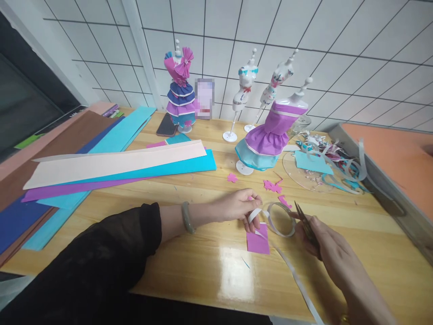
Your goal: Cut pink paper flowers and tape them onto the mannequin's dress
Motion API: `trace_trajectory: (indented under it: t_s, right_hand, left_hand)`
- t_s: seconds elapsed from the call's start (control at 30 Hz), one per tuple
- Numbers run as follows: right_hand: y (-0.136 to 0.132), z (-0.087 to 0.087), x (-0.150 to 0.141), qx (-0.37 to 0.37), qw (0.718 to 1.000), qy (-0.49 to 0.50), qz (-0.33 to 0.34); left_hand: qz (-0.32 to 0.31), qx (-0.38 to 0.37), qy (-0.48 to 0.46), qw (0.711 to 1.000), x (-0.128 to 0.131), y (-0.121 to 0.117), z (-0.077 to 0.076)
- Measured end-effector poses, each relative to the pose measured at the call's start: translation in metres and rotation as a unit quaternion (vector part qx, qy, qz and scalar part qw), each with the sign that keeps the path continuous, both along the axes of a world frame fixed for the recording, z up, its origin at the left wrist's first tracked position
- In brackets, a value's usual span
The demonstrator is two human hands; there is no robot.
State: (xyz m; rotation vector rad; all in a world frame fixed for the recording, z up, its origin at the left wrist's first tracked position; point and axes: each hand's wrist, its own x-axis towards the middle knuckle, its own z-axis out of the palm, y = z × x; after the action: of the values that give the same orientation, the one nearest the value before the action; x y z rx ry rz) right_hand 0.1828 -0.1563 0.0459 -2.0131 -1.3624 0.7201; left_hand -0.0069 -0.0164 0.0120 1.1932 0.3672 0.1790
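My left hand (246,207) pinches the end of a narrow white strip (255,213), which loops toward a roll of white tape (283,220). My right hand (326,241) grips dark, pointed scissors (308,228), blades up and slightly apart; their handles are hidden in the palm. The right index finger touches the roll's edge. Beneath my left fingers lies a small purple paper piece (259,241) with a white sliver on it. A long white strip (297,275) trails down over the table's front edge.
Behind stand a mannequin in a purple and turquoise dress (270,131), two smaller mannequins and a ruffled one (181,97). Long folded paper sheets (118,162) cover the left. Pink scraps (271,185) lie ahead; a cluttered clear plate (292,174) and grey-edged tray (358,162) sit right.
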Motion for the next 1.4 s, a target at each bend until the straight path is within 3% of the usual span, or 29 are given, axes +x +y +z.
trace_trajectory:
  t_s: [0.1,0.23,0.4,0.57,0.8,1.03,1.4]
  right_hand:
    - [0.002,0.01,-0.003,-0.064,0.996,0.044,0.031]
    - [0.013,0.027,-0.009,-0.124,0.986,0.011,0.111]
    - [0.025,0.039,-0.008,-0.142,0.977,-0.023,0.158]
    - [0.03,0.036,-0.01,-0.149,0.974,-0.029,0.169]
    - [0.035,0.03,-0.017,-0.149,0.968,-0.033,0.199]
    - [0.035,0.025,-0.02,-0.14,0.971,-0.008,0.193]
    - [0.036,0.017,-0.021,-0.103,0.979,-0.047,0.171]
  left_hand:
    - [0.002,-0.019,-0.025,1.0,-0.001,0.0,-0.001]
    - [-0.01,-0.041,-0.045,0.998,-0.002,0.0,-0.003]
    - [-0.018,0.001,-0.02,1.0,-0.002,-0.001,0.0]
    - [-0.02,0.032,-0.001,0.999,-0.002,-0.004,0.004]
    - [-0.021,0.02,-0.007,1.0,-0.001,-0.005,0.004]
    - [-0.02,0.021,-0.016,0.999,-0.001,-0.005,0.002]
    - [-0.02,0.032,-0.043,0.998,-0.001,-0.003,-0.002]
